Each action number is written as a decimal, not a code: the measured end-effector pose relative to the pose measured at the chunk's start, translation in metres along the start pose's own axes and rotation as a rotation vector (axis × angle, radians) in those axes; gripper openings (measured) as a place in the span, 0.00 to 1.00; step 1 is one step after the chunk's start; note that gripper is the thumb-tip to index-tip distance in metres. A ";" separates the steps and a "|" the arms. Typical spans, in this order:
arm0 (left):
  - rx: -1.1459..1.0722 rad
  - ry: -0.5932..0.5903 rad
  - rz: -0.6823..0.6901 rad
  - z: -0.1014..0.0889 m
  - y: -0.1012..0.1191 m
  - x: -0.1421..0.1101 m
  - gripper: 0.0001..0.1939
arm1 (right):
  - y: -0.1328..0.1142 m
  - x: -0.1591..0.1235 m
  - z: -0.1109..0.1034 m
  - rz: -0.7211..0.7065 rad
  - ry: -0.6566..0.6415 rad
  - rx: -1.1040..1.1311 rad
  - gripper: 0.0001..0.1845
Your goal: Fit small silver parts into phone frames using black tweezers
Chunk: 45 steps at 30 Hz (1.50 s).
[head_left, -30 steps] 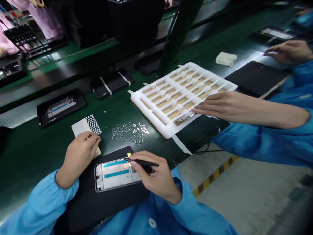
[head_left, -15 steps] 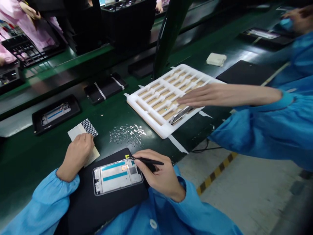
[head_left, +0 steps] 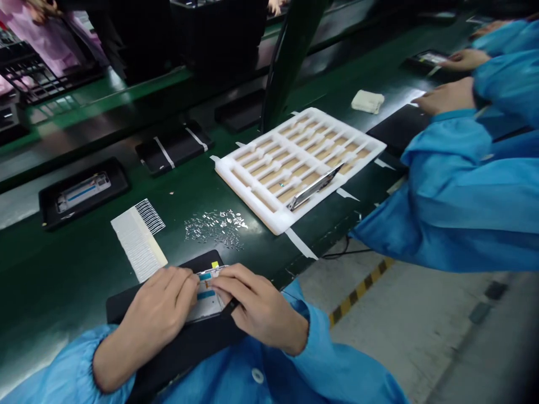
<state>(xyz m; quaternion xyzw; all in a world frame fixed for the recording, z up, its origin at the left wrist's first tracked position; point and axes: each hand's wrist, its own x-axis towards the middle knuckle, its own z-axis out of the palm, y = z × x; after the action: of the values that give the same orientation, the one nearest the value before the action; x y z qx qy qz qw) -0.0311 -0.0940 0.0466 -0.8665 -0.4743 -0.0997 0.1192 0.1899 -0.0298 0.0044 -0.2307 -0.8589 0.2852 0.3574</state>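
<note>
A silver phone frame (head_left: 208,307) with blue strips lies on a black pad (head_left: 197,343) before me. My left hand (head_left: 158,308) covers its left end, with the fingers closed over its upper edge. My right hand (head_left: 263,311) pinches the frame's upper right part. Black tweezers (head_left: 229,307) show below the right fingers, tucked in that hand; their tips are hidden. A yellow tab (head_left: 215,265) sticks up at the pad's far edge. Beyond my left hand lies a pale card with rows of thin strips (head_left: 141,244). Small shiny pieces (head_left: 217,227) are scattered to its right.
A white slotted tray (head_left: 275,221), taped to the green bench, holds a tilted phone part (head_left: 314,188). Black trays (head_left: 120,174) line the back left. At right, a co-worker's blue sleeve (head_left: 471,207) and hand (head_left: 450,101) are near a dark pad and a folded cloth (head_left: 368,101).
My left hand has left the card and come onto the phone frame. My right hand has turned its tweezers down and grips the frame. The co-worker's hand has withdrawn from the white tray.
</note>
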 end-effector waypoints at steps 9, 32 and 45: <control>-0.181 0.001 -0.102 0.000 -0.004 -0.004 0.06 | 0.007 0.006 -0.003 -0.060 -0.056 -0.257 0.17; -0.132 0.053 0.008 0.015 -0.004 -0.015 0.15 | 0.017 0.011 0.000 -0.127 -0.138 -0.531 0.18; -0.092 -0.005 -0.012 0.016 -0.003 -0.018 0.17 | -0.015 -0.009 0.011 -0.025 -0.143 -0.627 0.22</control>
<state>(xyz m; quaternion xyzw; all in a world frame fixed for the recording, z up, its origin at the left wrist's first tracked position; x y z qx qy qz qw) -0.0422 -0.1016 0.0269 -0.8685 -0.4748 -0.1197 0.0775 0.1847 -0.0500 0.0036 -0.2985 -0.9306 0.0179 0.2110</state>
